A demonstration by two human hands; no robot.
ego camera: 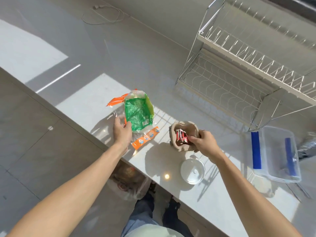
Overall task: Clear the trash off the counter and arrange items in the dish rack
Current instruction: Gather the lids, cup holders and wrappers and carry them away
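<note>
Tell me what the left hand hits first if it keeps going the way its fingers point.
The left hand already grips the near edge of the green wrapper. Straight on, up and slightly right in the picture, it would meet only more of that wrapper, then probably bare counter.

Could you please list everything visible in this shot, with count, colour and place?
green wrapper: one, green and clear, counter near its front edge, gripped by the left hand
orange wrappers: two, orange, one behind and one in front of the green wrapper
red packet: one, red and white, inside the brown bowl
brown bowl: one, beige-brown, counter centre
glass bowl: one, clear, in front of the brown bowl
plastic container: one, clear with blue clips, counter right
dish rack: one, white wire, two tiers, back right
cable: one, white, far counter
bag: one, clear, on floor below the counter
left hand: holding the green wrapper
right hand: pinching the red packet
</note>
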